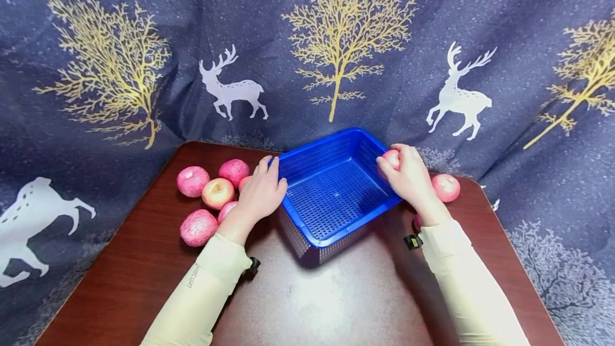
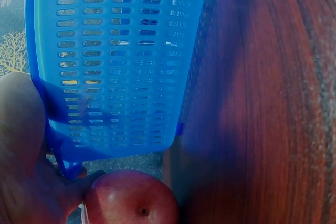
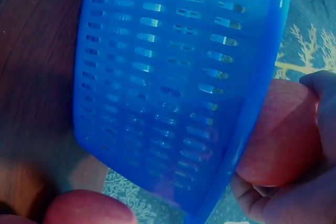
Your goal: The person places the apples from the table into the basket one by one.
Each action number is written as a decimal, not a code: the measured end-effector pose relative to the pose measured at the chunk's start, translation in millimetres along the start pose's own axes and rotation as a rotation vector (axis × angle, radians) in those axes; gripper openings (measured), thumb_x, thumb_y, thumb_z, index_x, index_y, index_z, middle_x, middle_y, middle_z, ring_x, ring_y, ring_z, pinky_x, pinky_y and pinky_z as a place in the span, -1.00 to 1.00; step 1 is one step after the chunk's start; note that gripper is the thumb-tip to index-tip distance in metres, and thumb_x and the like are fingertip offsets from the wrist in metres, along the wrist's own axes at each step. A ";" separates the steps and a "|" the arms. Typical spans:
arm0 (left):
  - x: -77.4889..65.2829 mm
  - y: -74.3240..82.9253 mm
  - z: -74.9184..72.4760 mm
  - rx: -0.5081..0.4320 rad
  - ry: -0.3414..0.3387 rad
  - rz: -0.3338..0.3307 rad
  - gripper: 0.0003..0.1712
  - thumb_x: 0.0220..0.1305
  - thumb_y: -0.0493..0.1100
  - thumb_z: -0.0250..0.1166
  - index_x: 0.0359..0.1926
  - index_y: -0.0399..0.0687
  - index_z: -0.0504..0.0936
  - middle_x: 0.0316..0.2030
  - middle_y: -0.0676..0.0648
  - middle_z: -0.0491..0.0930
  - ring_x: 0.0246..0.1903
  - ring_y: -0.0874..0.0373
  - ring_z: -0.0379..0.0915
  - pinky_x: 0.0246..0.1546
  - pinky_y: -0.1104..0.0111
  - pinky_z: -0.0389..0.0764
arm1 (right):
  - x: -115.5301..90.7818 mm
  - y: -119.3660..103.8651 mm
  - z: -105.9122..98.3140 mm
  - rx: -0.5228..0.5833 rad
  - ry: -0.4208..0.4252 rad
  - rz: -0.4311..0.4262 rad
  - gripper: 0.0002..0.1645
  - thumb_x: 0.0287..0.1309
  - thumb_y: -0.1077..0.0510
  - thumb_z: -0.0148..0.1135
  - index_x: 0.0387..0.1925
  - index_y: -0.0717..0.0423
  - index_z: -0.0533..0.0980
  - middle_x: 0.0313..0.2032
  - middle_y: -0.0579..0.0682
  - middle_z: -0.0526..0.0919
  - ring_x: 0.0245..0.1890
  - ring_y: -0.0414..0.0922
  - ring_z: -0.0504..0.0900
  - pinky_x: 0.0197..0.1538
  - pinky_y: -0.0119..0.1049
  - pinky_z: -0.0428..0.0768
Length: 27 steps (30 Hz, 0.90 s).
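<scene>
A blue plastic basket point(image 1: 331, 238) with slotted walls stands at the middle of the table, set at an angle. My left hand point(image 1: 261, 188) grips the rim at its left corner; in the left wrist view the thumb point(image 2: 20, 114) lies against that rim. With my right hand point(image 1: 412, 175) I hold a pink-red apple point(image 1: 392, 159) at the basket's right rim. The right wrist view has this held apple point(image 3: 281, 140) between thumb and fingers, beside the upper edge of the basket wall. Inside the basket, the bare mesh floor shows.
Several apples point(image 1: 199, 227) lie left of the basket, some partly behind my left hand and wrist. On the right, another apple point(image 1: 446, 188) sits near the table's back corner, and one more point(image 1: 417, 222) is mostly hidden by my right wrist. A patterned cloth point(image 1: 288, 68) hangs behind the wooden table point(image 1: 129, 271).
</scene>
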<state>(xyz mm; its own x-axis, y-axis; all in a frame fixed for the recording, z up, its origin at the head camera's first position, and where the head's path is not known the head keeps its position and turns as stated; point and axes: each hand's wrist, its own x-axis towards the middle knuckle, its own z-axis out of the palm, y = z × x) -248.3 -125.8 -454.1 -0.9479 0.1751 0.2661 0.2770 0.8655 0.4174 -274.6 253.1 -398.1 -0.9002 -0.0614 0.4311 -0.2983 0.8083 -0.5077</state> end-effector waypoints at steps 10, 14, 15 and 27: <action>2.4 -9.2 10.1 -0.005 0.074 0.033 -0.22 0.58 0.01 0.11 0.61 -0.40 0.38 0.56 -0.42 0.32 0.48 -0.33 0.39 0.22 -0.28 0.59 | 27.5 -8.8 6.0 -0.046 -0.135 -0.015 -0.28 0.54 -0.12 0.32 0.38 0.40 0.51 0.23 0.45 0.61 0.26 0.37 0.59 0.36 0.28 0.46; 1.9 -4.5 5.7 -0.014 0.055 0.030 -0.22 0.58 -0.01 0.14 0.62 -0.41 0.36 0.57 -0.44 0.30 0.50 -0.34 0.37 0.26 -0.25 0.58 | 38.0 -12.1 9.6 -0.062 -0.176 -0.013 -0.28 0.53 -0.13 0.32 0.35 0.40 0.51 0.17 0.42 0.62 0.17 0.34 0.61 0.31 0.28 0.50; 0.7 -0.4 1.9 -0.023 0.041 0.025 -0.22 0.59 -0.02 0.15 0.62 -0.43 0.35 0.57 -0.45 0.28 0.51 -0.35 0.35 0.29 -0.24 0.57 | 40.6 -12.5 10.9 -0.067 -0.182 -0.019 -0.28 0.53 -0.13 0.32 0.34 0.40 0.51 0.16 0.41 0.63 0.16 0.33 0.61 0.30 0.27 0.51; 0.2 0.5 2.7 -0.014 0.026 0.010 -0.22 0.60 -0.03 0.16 0.63 -0.42 0.33 0.59 -0.44 0.26 0.52 -0.34 0.34 0.34 -0.21 0.54 | 70.0 -23.8 26.6 -0.090 -0.281 -0.047 -0.24 0.55 -0.17 0.29 0.32 0.46 0.49 0.16 0.45 0.65 0.18 0.34 0.65 0.32 0.23 0.53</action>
<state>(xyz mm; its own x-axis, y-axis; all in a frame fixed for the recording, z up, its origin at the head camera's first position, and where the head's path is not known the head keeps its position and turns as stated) -248.7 -124.1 -456.3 -0.9407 0.1712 0.2928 0.2887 0.8573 0.4262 -339.0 214.1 -375.7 -0.9422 -0.2499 0.2229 -0.3240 0.8486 -0.4181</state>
